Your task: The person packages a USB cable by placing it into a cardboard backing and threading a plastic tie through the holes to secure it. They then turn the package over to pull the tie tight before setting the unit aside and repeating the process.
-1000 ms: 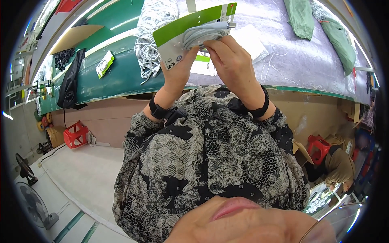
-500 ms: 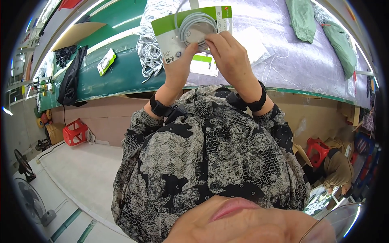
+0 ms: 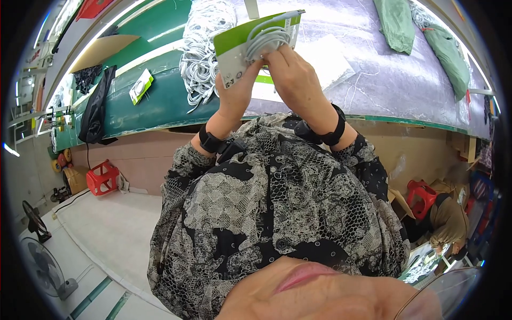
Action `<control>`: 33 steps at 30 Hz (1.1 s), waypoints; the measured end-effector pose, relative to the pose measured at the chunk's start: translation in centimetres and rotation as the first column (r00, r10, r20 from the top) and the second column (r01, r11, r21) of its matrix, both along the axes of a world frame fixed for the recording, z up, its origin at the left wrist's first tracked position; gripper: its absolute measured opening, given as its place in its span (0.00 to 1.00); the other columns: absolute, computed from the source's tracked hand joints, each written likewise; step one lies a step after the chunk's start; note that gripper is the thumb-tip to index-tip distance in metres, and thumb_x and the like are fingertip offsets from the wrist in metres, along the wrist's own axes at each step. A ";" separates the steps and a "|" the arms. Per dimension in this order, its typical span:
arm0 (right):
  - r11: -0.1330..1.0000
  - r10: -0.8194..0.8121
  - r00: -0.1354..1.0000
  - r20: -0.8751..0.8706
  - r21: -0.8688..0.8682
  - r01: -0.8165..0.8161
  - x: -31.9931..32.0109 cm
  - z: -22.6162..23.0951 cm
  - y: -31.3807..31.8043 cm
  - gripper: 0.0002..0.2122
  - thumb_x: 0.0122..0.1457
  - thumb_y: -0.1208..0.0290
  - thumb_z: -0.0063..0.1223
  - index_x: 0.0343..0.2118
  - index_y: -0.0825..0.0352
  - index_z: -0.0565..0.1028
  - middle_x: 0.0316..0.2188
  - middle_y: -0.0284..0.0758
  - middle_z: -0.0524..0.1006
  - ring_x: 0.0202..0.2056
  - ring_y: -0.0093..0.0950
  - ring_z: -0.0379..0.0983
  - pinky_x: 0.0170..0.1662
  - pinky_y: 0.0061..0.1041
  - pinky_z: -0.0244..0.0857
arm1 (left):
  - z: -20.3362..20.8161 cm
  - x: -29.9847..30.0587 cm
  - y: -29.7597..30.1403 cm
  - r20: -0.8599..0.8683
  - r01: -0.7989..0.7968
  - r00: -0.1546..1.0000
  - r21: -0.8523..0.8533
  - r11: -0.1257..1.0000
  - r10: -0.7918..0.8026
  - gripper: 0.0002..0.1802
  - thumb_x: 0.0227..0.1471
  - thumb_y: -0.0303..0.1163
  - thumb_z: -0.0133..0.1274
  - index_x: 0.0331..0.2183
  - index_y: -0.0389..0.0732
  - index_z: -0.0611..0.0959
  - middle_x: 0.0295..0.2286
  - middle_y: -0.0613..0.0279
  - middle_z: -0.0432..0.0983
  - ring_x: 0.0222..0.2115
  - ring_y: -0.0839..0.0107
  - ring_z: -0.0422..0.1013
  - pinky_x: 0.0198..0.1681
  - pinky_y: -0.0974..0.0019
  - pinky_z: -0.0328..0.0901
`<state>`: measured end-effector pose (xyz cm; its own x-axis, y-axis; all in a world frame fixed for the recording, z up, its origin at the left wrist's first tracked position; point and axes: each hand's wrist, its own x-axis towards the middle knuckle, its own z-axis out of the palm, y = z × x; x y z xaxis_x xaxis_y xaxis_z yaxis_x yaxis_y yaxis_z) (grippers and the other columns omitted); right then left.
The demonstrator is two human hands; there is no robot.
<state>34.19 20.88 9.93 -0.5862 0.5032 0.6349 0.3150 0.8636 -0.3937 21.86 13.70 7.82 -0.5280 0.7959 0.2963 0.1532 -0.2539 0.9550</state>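
Above the table's near edge, my left hand [image 3: 234, 97] grips the lower part of a green and white packaging card [image 3: 226, 46], thumb in front. A light grey coiled cable [image 3: 265, 39] lies against the card's face, and one end with its metal plug reaches past the upper right corner. My right hand [image 3: 296, 77] is closed at the lower side of the coil, its fingertips pinching the loops close to my left thumb. The card is tilted, and my fingers hide part of its lower edge.
A large heap of grey cables [image 3: 196, 64] lies left of my hands. Farther left are another carded cable [image 3: 141, 86] and a black bag [image 3: 97, 106]. White sheets [image 3: 325, 66] lie behind my right hand; green sacks [image 3: 396, 26] rest at the far right. A person [image 3: 448, 218] sits at lower right.
The card has tilted and moved slightly right. The cable's end now sticks out toward the upper right rather than rising at the upper left. Both hands keep their grip.
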 end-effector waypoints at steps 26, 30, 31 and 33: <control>0.475 0.154 0.727 -0.669 -0.595 -0.648 1.4 -8.7 3.3 0.13 0.50 0.73 0.59 0.40 0.67 0.73 0.33 0.32 0.76 0.35 0.21 0.72 0.37 0.20 0.67 | 0.1 0.6 -1.0 0.648 0.431 0.662 0.079 0.899 -0.375 0.17 0.54 0.29 0.49 0.46 0.35 0.69 0.37 0.55 0.74 0.34 0.63 0.74 0.38 0.58 0.72; 0.431 0.181 0.761 -0.623 -0.645 -0.631 1.1 -9.9 3.8 0.12 0.51 0.73 0.59 0.39 0.67 0.74 0.32 0.32 0.76 0.34 0.21 0.73 0.35 0.20 0.68 | -0.2 0.7 -1.1 0.680 0.421 0.638 0.082 0.903 -0.360 0.17 0.54 0.29 0.49 0.46 0.35 0.69 0.38 0.55 0.74 0.34 0.63 0.74 0.39 0.58 0.71; 0.411 0.185 0.772 -0.608 -0.665 -0.623 1.4 -9.5 3.7 0.13 0.51 0.73 0.59 0.40 0.67 0.73 0.33 0.32 0.76 0.34 0.22 0.73 0.35 0.20 0.68 | 0.0 0.9 -1.0 0.690 0.411 0.632 0.088 0.908 -0.353 0.17 0.54 0.29 0.49 0.46 0.34 0.69 0.38 0.55 0.73 0.34 0.64 0.74 0.39 0.59 0.71; 0.373 0.191 0.793 -0.578 -0.705 -0.604 1.9 -8.6 3.7 0.14 0.52 0.73 0.57 0.42 0.68 0.72 0.34 0.33 0.75 0.34 0.23 0.72 0.36 0.21 0.69 | 0.5 1.2 -0.7 0.672 0.418 0.644 0.091 0.904 -0.365 0.17 0.54 0.29 0.49 0.46 0.34 0.69 0.38 0.55 0.73 0.35 0.64 0.74 0.39 0.59 0.71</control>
